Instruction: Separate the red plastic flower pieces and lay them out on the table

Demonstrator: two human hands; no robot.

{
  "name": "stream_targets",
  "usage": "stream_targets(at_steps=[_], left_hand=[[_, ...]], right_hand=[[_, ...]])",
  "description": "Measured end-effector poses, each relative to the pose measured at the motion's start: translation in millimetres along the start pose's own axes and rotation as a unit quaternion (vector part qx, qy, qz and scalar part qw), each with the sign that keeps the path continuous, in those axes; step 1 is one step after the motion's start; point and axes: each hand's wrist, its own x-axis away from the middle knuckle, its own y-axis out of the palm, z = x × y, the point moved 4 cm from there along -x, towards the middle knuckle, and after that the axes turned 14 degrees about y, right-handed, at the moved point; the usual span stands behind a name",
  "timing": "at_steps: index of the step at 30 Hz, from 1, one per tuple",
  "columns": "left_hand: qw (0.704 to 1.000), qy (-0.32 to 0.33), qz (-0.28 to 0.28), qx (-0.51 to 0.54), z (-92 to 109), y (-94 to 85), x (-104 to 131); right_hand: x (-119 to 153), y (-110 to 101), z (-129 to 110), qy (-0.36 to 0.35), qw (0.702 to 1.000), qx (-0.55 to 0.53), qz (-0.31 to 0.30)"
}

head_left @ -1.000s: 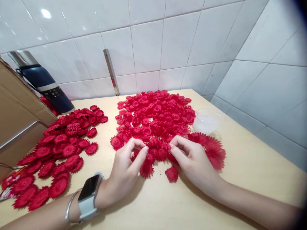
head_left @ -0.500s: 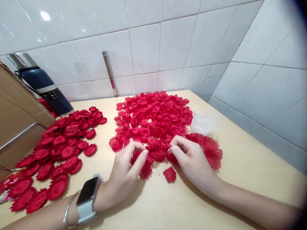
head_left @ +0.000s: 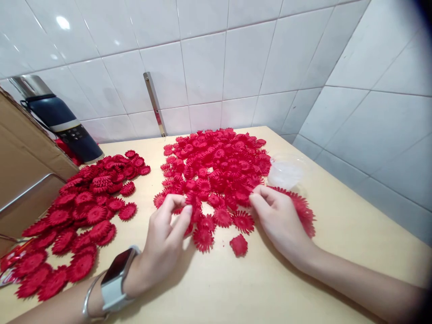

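Observation:
My left hand (head_left: 167, 236) is closed in a pinch on the edge of a red fabric flower (head_left: 193, 202), raised at the front of a heap. My right hand (head_left: 278, 220) is also pinched, with its fingertips at the right side of the heap; whatever they hold is too small to make out. Several flat red flowers (head_left: 222, 217) lie on the table between my hands. A smaller red petal piece (head_left: 239, 245) rests nearer to me. Behind my right hand, large red petal layers (head_left: 303, 209) are stacked and partly hidden.
The main heap of red petal pieces (head_left: 219, 155) spreads toward the tiled wall. A second pile of thicker red flowers (head_left: 84, 211) lies left, beside a cardboard box (head_left: 30, 148) and a dark flask (head_left: 64, 117). A clear plastic bowl (head_left: 286, 173) stands at the right.
My hands have moved apart: the left went left with the flower, the right went right and slightly away. Flat flowers between them are now uncovered.

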Motion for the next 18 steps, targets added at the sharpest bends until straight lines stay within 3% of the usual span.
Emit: stream_targets(at_steps=[7, 13, 18], left_hand=[[1.0, -0.014, -0.01, 0.015, -5.1, 2.0, -2.6], [0.997, 0.039, -0.063, -0.011, 5.6, 5.7, -5.1], [0.995, 0.06, -0.083, -0.01, 8.7, 4.7, -3.5]], right_hand=[[7.9, 3.5, -5.2, -0.04, 0.996, -0.039, -0.064], [19.5, 12.8, -8.2, -0.09, 0.978, -0.006, -0.189], [20.4, 14.0, -11.2, -0.102, 0.973, 0.032, -0.203]])
